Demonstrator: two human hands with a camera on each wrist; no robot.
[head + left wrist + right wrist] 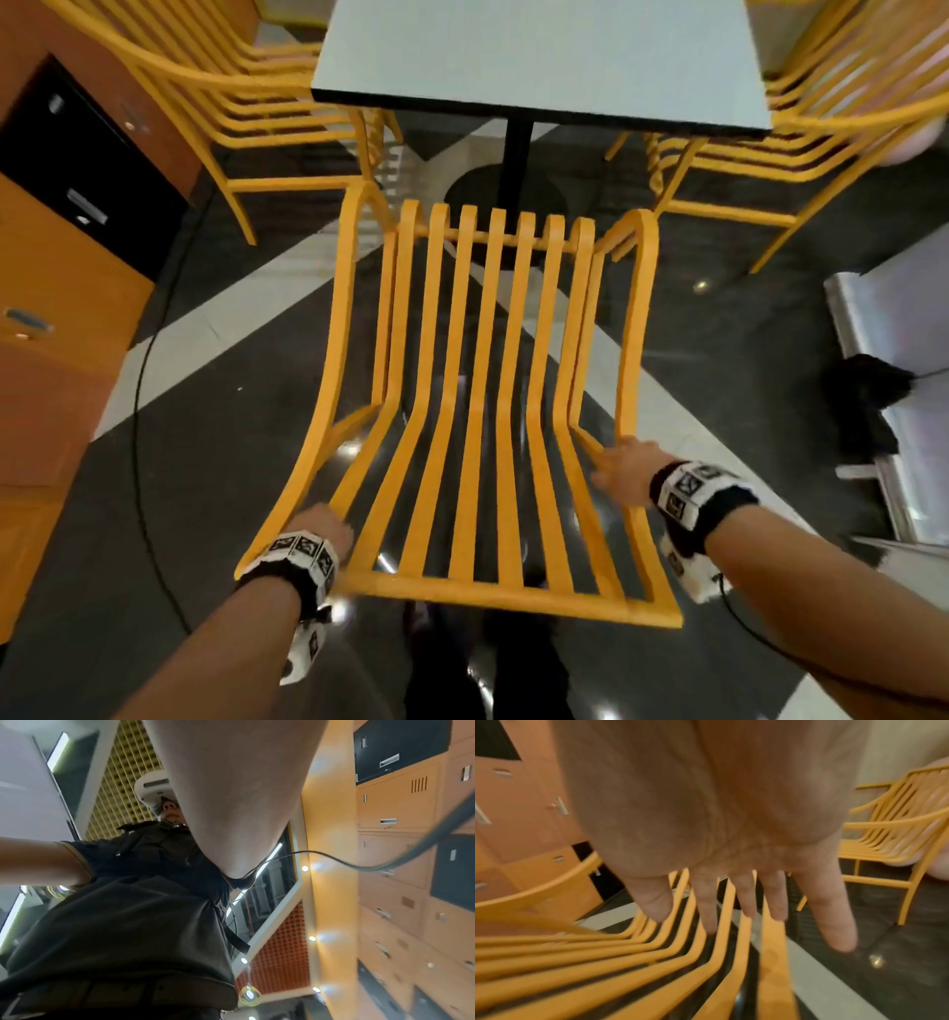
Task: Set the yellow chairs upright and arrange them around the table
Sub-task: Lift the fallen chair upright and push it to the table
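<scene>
A yellow slatted chair point(513, 598) stands upright before me, its seat pointing at the grey table point(539, 51). My left hand point(328, 524) grips the left side of its backrest, fingers curled round the frame. My right hand point(621, 467) is over the backrest's right side; in the right wrist view the right hand point(744, 919) has straight, spread fingers above the chair's slats point(772, 963), and contact is unclear. Two more yellow chairs stand upright at the table, one on the left point(246, 118) and one on the right point(821, 133). The left wrist view shows only my forearm and body.
Orange and black lockers point(61, 308) line the left side. A black cable point(141, 411) runs over the dark glossy floor near them. A metal bench point(898, 334) with a black item point(868, 395) on it stands at the right. The table's black pedestal point(516, 164) is just beyond the chair's seat.
</scene>
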